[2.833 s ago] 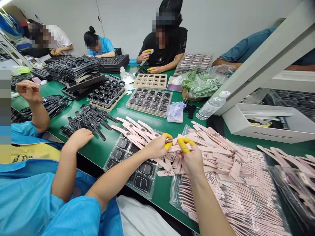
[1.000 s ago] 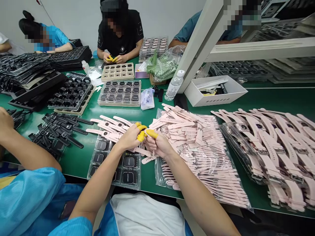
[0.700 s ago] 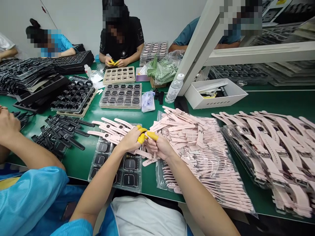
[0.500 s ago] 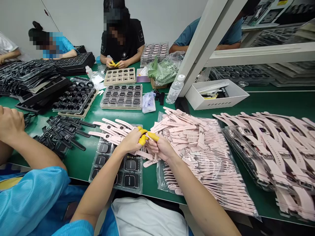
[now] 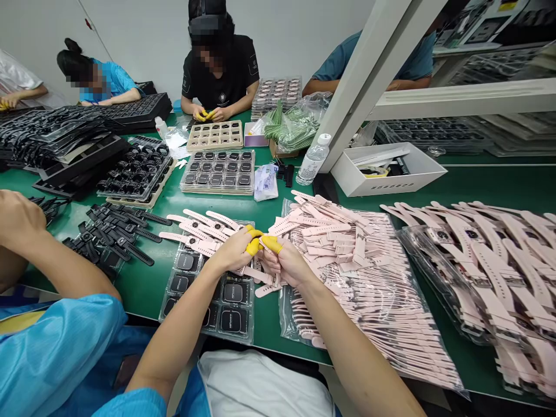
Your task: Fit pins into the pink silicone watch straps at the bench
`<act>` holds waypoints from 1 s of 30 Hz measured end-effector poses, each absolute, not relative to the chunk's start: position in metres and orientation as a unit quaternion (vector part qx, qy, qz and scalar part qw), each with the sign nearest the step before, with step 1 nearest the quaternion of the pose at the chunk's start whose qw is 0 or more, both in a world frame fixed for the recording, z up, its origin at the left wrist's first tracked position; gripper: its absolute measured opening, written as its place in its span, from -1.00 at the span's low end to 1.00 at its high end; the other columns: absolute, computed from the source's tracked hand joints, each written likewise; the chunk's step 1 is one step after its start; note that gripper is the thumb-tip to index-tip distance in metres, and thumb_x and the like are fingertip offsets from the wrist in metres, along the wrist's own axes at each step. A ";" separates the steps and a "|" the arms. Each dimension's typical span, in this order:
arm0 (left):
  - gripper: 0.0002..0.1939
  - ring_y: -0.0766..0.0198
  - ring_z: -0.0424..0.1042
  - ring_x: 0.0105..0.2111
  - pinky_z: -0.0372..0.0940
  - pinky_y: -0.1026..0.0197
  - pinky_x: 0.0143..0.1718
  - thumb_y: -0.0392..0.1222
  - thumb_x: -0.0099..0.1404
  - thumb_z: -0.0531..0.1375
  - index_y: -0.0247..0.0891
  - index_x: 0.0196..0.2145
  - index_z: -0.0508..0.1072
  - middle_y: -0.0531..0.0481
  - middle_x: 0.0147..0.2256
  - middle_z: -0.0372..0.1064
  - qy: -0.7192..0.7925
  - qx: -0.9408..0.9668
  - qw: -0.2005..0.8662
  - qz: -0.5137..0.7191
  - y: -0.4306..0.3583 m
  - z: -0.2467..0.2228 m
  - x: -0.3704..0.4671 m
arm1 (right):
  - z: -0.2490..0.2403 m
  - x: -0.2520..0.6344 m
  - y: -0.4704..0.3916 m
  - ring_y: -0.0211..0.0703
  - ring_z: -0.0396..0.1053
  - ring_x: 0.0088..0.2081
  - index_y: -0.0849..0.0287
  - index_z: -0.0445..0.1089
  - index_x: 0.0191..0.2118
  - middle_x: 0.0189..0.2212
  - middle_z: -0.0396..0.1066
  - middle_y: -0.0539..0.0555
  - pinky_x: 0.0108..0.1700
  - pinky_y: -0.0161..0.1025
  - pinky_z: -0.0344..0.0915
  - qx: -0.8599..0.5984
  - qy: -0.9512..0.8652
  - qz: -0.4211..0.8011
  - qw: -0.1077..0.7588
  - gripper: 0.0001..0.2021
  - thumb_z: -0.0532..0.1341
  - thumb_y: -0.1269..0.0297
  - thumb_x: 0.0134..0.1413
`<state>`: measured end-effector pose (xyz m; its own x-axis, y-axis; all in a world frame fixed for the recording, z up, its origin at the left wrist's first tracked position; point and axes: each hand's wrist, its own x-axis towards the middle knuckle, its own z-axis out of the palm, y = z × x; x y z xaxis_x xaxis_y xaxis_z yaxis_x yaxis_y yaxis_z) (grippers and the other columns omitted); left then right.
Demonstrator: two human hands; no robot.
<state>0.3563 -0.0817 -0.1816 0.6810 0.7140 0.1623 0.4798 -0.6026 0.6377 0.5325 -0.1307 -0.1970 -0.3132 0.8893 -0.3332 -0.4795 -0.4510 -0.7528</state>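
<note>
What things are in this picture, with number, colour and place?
pink watch straps: many, pink, centre right
pink-strapped watches: many, pink, far right and centre
black-strapped watches: many, black, left
clear trays: several, clear, centre and back
open box: one, white, back right
plastic bottle: one, clear, beside open box
green strips: many, green, back
table: one, green, beneath
co-workers: five, mostly blue clothing, around
pink piece: one, pink, centre, mostly hidden
left hand: one, yellow-tipped, centre
right hand: one, yellow-tipped, centre

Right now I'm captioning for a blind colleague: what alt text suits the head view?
The wearer's left hand and right hand, some fingers capped in yellow, meet around something mostly hidden above a green table. Pink straps are heaped on the right, black watches on the left.
</note>
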 end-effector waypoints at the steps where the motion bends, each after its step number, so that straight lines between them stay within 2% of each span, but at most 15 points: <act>1: -0.66 0.02 0.46 -0.01 0.41 -0.04 0.09 -0.28 0.41 0.01 -0.30 0.04 0.46 -0.21 -0.06 0.45 0.341 0.868 0.293 0.209 -0.082 -0.181 0.356 | -0.196 0.532 -0.131 -0.44 -0.09 -0.74 0.11 0.22 -0.45 -0.74 0.12 -0.19 -0.72 -0.45 -0.06 -0.379 -0.272 0.762 0.449 -0.48 0.50 -0.13 -0.07; 4: -0.66 0.00 0.47 0.03 0.41 -0.09 0.12 -0.21 0.46 0.03 -0.31 0.09 0.44 -0.26 0.01 0.45 0.345 0.847 0.329 0.236 -0.083 -0.181 0.358 | -0.193 0.532 -0.131 -0.41 -0.08 -0.74 0.10 0.25 -0.43 -0.74 0.13 -0.17 -0.72 -0.42 -0.05 -0.379 -0.274 0.753 0.463 -0.51 0.47 -0.13 -0.02; 7: -0.62 0.02 0.52 0.02 0.43 -0.04 0.09 -0.08 0.46 0.15 -0.29 0.15 0.39 -0.26 0.04 0.47 0.374 0.796 0.379 0.288 -0.082 -0.187 0.359 | -0.190 0.533 -0.131 -0.38 0.01 -0.71 0.11 0.31 -0.38 -0.68 0.22 -0.13 -0.71 -0.40 0.01 -0.373 -0.279 0.732 0.498 -0.55 0.44 -0.14 0.03; 10: -0.68 0.09 0.56 -0.09 0.47 0.05 -0.01 -0.05 0.40 0.27 -0.24 0.02 0.46 -0.16 -0.07 0.53 0.399 0.743 0.408 0.349 -0.081 -0.192 0.360 | -0.187 0.533 -0.131 -0.36 0.08 -0.69 0.11 0.28 -0.41 -0.63 0.26 -0.12 -0.71 -0.39 0.07 -0.366 -0.284 0.734 0.496 -0.52 0.43 -0.18 0.04; 12: -0.74 0.12 0.55 -0.13 0.48 0.08 -0.06 -0.03 0.39 0.28 -0.24 -0.09 0.49 -0.13 -0.12 0.55 0.397 0.714 0.429 0.386 -0.081 -0.193 0.361 | -0.187 0.532 -0.131 -0.37 0.05 -0.70 0.10 0.23 -0.45 -0.66 0.20 -0.14 -0.73 -0.39 0.04 -0.367 -0.283 0.753 0.467 -0.47 0.41 -0.24 0.02; 15: -0.71 0.18 0.55 -0.24 0.49 0.18 -0.24 0.03 0.37 0.29 -0.26 -0.14 0.48 -0.10 -0.18 0.54 0.385 0.667 0.492 0.405 -0.082 -0.188 0.362 | -0.187 0.532 -0.131 -0.40 -0.04 -0.73 0.09 0.19 -0.47 -0.70 0.09 -0.18 -0.74 -0.42 -0.06 -0.373 -0.282 0.777 0.420 -0.43 0.40 -0.29 0.00; 18: -0.58 0.20 0.54 -0.28 0.45 0.27 -0.48 0.15 0.26 0.36 -0.25 -0.19 0.41 -0.08 -0.19 0.52 0.396 0.593 0.550 0.436 -0.079 -0.181 0.360 | -0.189 0.533 -0.132 -0.43 -0.10 -0.73 0.10 0.21 -0.43 -0.71 0.05 -0.20 -0.72 -0.45 -0.16 -0.371 -0.296 0.787 0.393 -0.45 0.38 -0.28 0.04; 23: -0.40 0.25 0.52 -0.33 0.48 0.28 -0.57 0.23 0.08 0.46 -0.19 -0.25 0.25 -0.04 -0.20 0.51 0.439 0.468 0.530 0.554 -0.067 -0.174 0.348 | -0.194 0.535 -0.135 -0.45 -0.11 -0.71 0.12 0.21 -0.42 -0.66 0.08 -0.19 -0.69 -0.47 -0.18 -0.362 -0.329 0.793 0.364 -0.50 0.35 -0.20 0.12; 27: -0.40 0.31 0.50 -0.38 0.44 0.35 -0.60 0.21 0.08 0.47 -0.19 -0.23 0.24 -0.05 -0.19 0.53 0.438 0.456 0.527 0.569 -0.064 -0.174 0.347 | -0.193 0.534 -0.136 -0.45 -0.10 -0.70 0.12 0.17 -0.47 -0.66 0.07 -0.17 -0.68 -0.46 -0.20 -0.364 -0.349 0.788 0.352 -0.49 0.32 -0.19 0.15; 30: -0.41 0.32 0.50 -0.38 0.40 0.38 -0.61 0.17 0.10 0.47 -0.19 -0.21 0.24 -0.05 -0.20 0.54 0.433 0.453 0.532 0.570 -0.066 -0.174 0.350 | -0.190 0.535 -0.136 -0.48 -0.12 -0.71 0.12 0.20 -0.45 -0.66 0.08 -0.18 -0.68 -0.47 -0.23 -0.373 -0.342 0.786 0.355 -0.49 0.36 -0.20 0.09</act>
<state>0.3498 -0.0662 -0.1740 -0.0253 0.9981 0.0560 -0.2144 -0.0601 0.9749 0.5345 -0.1356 -0.1898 -0.4687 0.8138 -0.3437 -0.3030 -0.5135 -0.8028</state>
